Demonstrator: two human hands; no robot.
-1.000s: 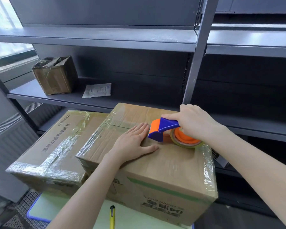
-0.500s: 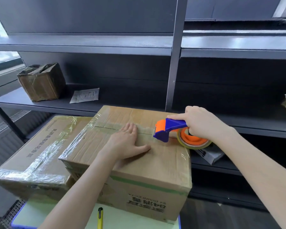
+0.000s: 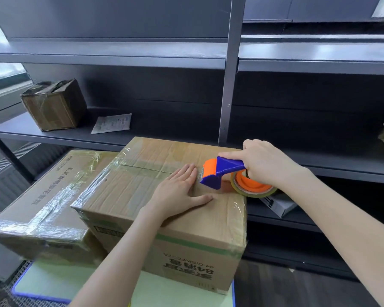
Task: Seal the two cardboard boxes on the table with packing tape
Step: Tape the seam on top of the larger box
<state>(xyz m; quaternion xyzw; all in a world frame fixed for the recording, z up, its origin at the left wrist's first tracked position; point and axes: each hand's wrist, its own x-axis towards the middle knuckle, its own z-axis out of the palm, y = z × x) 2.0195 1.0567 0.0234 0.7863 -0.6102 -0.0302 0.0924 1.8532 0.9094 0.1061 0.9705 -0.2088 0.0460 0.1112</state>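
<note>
a storeroom or packing area, by the look of it. dark grey steel shelving point(image 3: 227, 85) runs in long tiers across the whole back wall. one shelf holds a small tape-wrapped cardboard box point(image 3: 53, 105) and a printed paper slip point(image 3: 111, 123). in front, a printed carton point(image 3: 186, 251) and a flatter carton point(image 3: 49, 191) just beside it, both glossy with clear tape, sit on a pale green mat point(image 3: 53, 282). an orange and blue tape dispenser point(image 3: 220, 171) is on the printed carton. a ribbed radiator point(image 3: 0, 187) lies below a window point(image 3: 0, 69) at the left.
</note>
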